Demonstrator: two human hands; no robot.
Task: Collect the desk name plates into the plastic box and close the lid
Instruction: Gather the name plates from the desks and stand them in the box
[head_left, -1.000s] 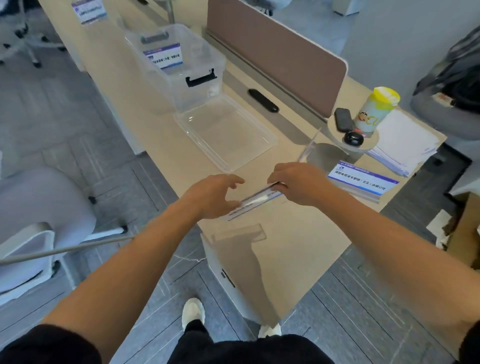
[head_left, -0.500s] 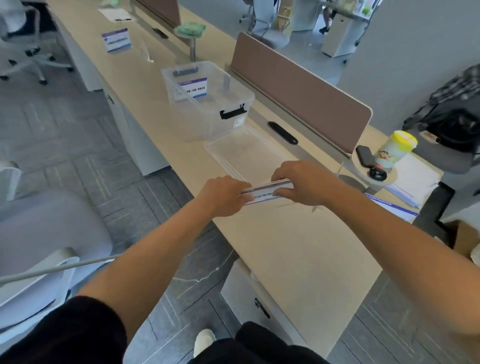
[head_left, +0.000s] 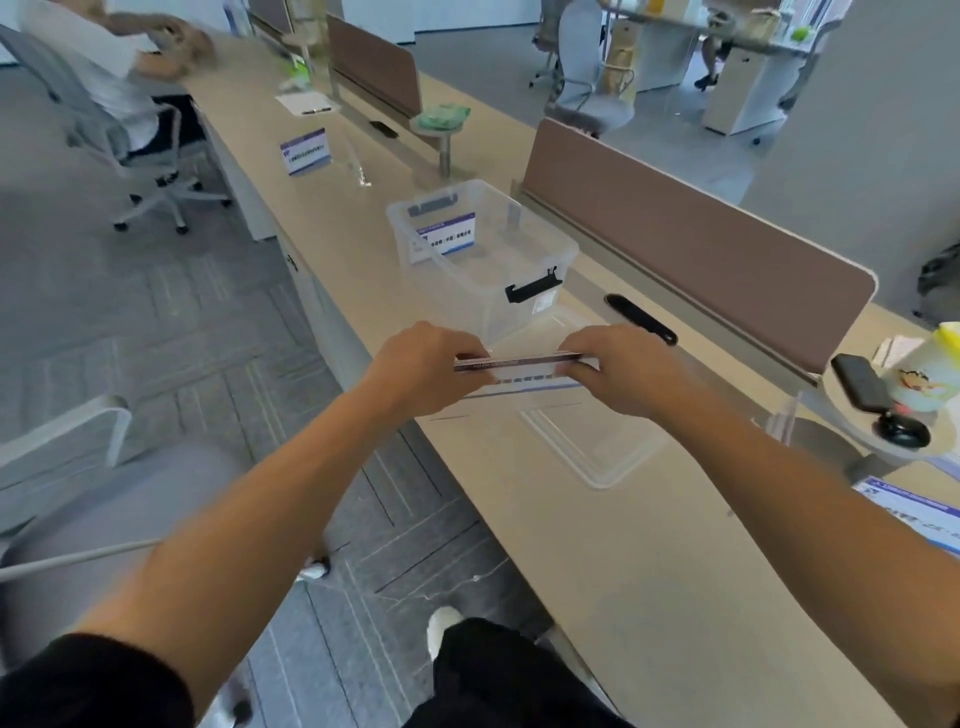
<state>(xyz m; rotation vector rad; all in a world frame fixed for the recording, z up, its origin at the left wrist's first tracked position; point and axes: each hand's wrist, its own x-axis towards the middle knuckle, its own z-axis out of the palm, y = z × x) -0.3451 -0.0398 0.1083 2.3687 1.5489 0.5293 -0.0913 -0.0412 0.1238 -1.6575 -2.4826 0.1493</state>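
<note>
I hold a clear acrylic name plate (head_left: 522, 370) with a white and blue card by its two ends, my left hand (head_left: 426, 364) on one end and my right hand (head_left: 618, 369) on the other. It hangs above the desk, just short of the open clear plastic box (head_left: 540, 254). One name plate (head_left: 444, 236) stands inside the box. The clear lid (head_left: 592, 441) lies flat on the desk beneath my hands. Another name plate (head_left: 305, 150) stands farther up the desk, and one (head_left: 914, 512) lies at the right edge.
Brown divider panels (head_left: 691, 244) run along the desk's far side. A round shelf at the right carries a phone (head_left: 860, 382), a yellow-lidded cup (head_left: 930, 369) and a black mouse (head_left: 901, 431). A person sits at the desk's far end. Grey chairs stand on my left.
Both hands lifted the name plate off the desk and carried it up toward the box. My view rose, bringing the far desk and the seated person into sight.
</note>
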